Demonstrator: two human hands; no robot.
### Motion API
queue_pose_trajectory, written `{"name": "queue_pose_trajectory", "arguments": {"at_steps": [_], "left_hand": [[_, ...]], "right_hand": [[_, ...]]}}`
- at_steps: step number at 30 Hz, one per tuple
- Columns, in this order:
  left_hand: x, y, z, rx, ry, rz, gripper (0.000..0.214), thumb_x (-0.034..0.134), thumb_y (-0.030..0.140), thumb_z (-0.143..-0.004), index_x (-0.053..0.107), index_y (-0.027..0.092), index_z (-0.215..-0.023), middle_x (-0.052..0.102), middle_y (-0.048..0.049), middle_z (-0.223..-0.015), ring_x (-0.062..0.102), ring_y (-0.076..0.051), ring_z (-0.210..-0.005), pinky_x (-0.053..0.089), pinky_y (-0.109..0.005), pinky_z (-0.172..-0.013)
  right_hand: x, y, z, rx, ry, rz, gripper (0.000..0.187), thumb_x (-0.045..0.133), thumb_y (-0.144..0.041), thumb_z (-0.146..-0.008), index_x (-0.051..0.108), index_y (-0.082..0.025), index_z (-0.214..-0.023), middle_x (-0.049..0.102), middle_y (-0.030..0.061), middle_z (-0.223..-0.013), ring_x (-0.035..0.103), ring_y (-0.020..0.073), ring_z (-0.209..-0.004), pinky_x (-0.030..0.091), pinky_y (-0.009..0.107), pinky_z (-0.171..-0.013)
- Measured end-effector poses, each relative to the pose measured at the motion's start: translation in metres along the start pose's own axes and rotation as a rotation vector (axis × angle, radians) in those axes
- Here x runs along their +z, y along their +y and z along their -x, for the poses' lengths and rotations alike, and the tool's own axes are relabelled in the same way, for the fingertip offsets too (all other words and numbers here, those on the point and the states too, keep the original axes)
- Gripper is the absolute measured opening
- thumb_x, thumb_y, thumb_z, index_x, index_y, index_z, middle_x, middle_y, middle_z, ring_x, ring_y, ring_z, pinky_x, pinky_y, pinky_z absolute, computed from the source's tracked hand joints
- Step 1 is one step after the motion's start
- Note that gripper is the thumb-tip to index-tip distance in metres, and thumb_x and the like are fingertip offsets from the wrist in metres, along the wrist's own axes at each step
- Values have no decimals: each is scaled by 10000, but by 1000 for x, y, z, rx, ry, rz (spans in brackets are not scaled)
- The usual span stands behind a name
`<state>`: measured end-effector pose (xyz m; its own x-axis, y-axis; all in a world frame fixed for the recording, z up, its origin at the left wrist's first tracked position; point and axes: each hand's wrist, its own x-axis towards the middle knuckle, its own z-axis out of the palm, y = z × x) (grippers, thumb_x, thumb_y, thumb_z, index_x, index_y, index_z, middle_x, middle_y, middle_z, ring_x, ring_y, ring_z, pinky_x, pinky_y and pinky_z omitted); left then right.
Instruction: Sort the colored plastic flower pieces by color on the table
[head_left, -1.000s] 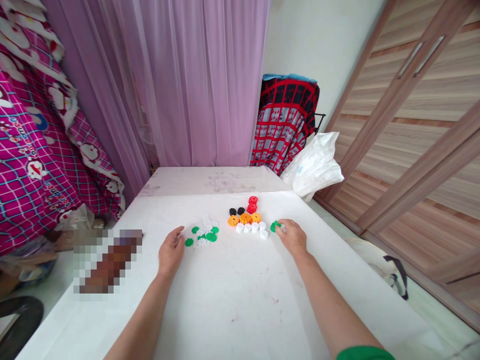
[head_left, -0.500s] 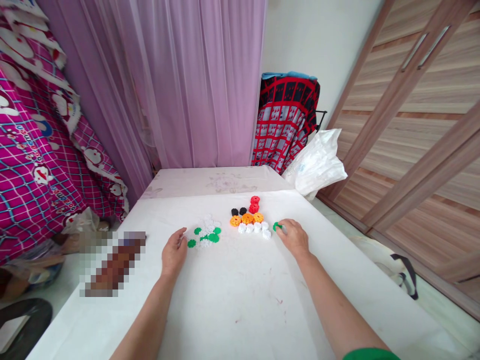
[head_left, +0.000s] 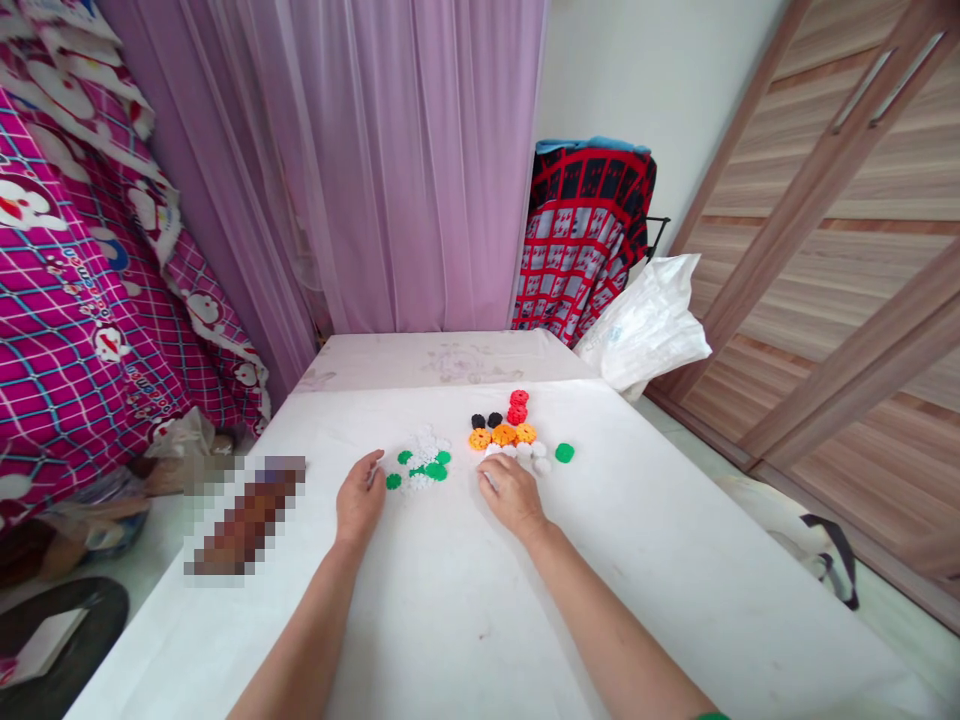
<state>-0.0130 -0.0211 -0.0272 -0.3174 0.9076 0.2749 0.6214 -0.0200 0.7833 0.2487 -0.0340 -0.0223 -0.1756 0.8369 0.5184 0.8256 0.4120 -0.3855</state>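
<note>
Had left hand (head_left: 361, 502) half-curled beside green-and-white pile (head_left: 436, 471) on tabletop (head_left: 435, 590); right hand (head_left: 514, 494), well apart, bent over near edge of white row (head_left: 525, 451). Couldn't tell either grip. Spotted green disc (head_left: 565, 453) farther right. Judged light touch best, sparing row nudges.

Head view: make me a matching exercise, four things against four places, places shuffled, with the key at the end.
Things
1. Left hand
2. Right hand
3. Red pieces
4. Black pieces

Places
a. Just beyond the left end of the orange row
b. At the left end of the white row
c. Beside the green and white pile, on its left
d. Just beyond the right end of the orange row

Pairs: 1-c, 2-b, 3-d, 4-a
</note>
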Motion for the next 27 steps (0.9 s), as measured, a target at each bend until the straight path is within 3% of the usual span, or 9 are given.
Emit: {"name": "queue_pose_trajectory", "arguments": {"at_steps": [8, 18, 27], "left_hand": [[2, -1, 2, 16, 0, 3, 339, 482, 265, -822, 657, 228, -1110, 709, -50, -1074, 663, -201, -968, 515, -347, -910], [3, -2, 2, 25, -2, -1, 345, 495, 249, -813, 654, 238, -1119, 705, -41, -1093, 657, -198, -987, 508, -343, -924], [6, -7, 2, 32, -12, 9, 353, 487, 240, -818, 643, 232, -1135, 698, -40, -1121, 651, -195, -1021, 497, -350, -948]], "right_hand": [[43, -30, -30, 176, -120, -39, 257, 538, -116, -795, 638, -246, -992, 672, 26, -1059, 610, 175, -923, 452, 273, -796], [47, -43, -60, 249, -296, 88, 176, 585, -223, -789, 651, -254, -949, 672, 30, -1014, 618, 173, -818, 404, 269, -678], [59, -36, -40, 255, -114, -34, 276, 589, -167, -756, 601, -219, -1027, 696, 54, -982, 629, 180, -844, 447, 283, -763]]}}
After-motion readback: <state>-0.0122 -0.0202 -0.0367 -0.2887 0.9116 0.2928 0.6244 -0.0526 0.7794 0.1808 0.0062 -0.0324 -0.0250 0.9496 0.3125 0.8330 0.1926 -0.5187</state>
